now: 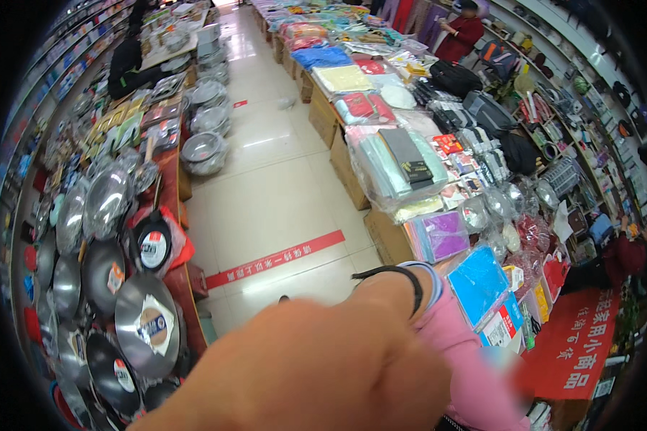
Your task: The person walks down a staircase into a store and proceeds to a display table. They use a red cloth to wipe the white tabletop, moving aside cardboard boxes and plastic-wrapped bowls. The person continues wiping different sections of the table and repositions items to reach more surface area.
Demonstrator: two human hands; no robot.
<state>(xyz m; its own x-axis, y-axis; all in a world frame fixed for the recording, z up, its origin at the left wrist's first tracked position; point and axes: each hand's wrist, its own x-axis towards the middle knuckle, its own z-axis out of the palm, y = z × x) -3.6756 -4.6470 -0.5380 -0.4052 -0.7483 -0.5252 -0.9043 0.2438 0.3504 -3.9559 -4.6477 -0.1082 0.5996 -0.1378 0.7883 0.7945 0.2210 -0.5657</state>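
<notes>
My right hand [316,366] looms very large and blurred at the bottom middle, close to the camera. Its back and wrist show, but the fingers are hidden, so whether it holds anything cannot be seen. A thin black band [416,291] circles the wrist, above a pink sleeve [467,359] with a pale blue cuff. Closest to the sleeve are a blue flat package [478,284] and a purple one [444,233] on the right-hand display. My left hand is out of view.
Metal woks [147,323] and pans crowd the left display. Between the displays runs a tiled aisle [266,194] with a red floor strip [277,258]. Packaged textiles [395,161] and bags [456,79] cover the right display. A person in red [460,36] stands behind it.
</notes>
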